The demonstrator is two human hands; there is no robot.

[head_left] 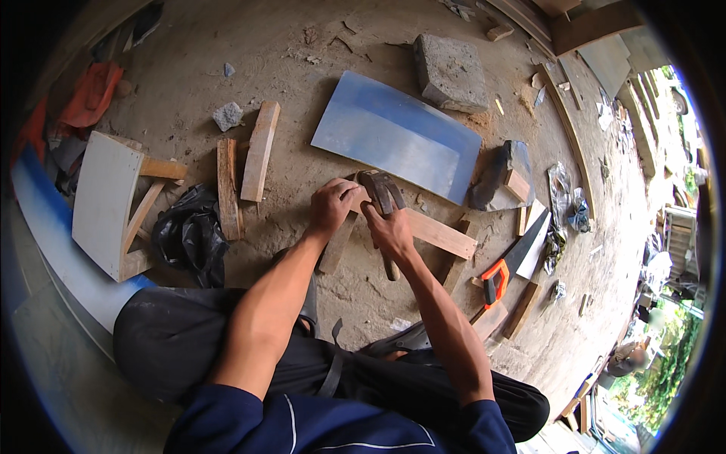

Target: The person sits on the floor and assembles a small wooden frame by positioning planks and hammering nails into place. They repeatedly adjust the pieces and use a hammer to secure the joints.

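Note:
My right hand (pixel 390 229) is wrapped round a hammer (pixel 383 191), whose dark head points away from me and whose handle end shows below the hand. Close beside it, my left hand (pixel 333 206) has its fingers pinched at the left end of a pale wooden board (pixel 442 234). Whatever those fingertips hold is too small to make out. The board lies across two shorter wooden pieces: one wooden block (pixel 338 246) under its left end, and a darker strip (pixel 456 261) under its right end. The hammer and right hand cover the board's middle.
Beyond my hands lie a blue-white sheet panel (pixel 397 132) and a concrete block (pixel 451 72). A handsaw (pixel 495 281) with an orange handle rests at right. Left are two wood offcuts (pixel 261 151), a black plastic bag (pixel 190 234) and a white-panelled wooden frame (pixel 106 204).

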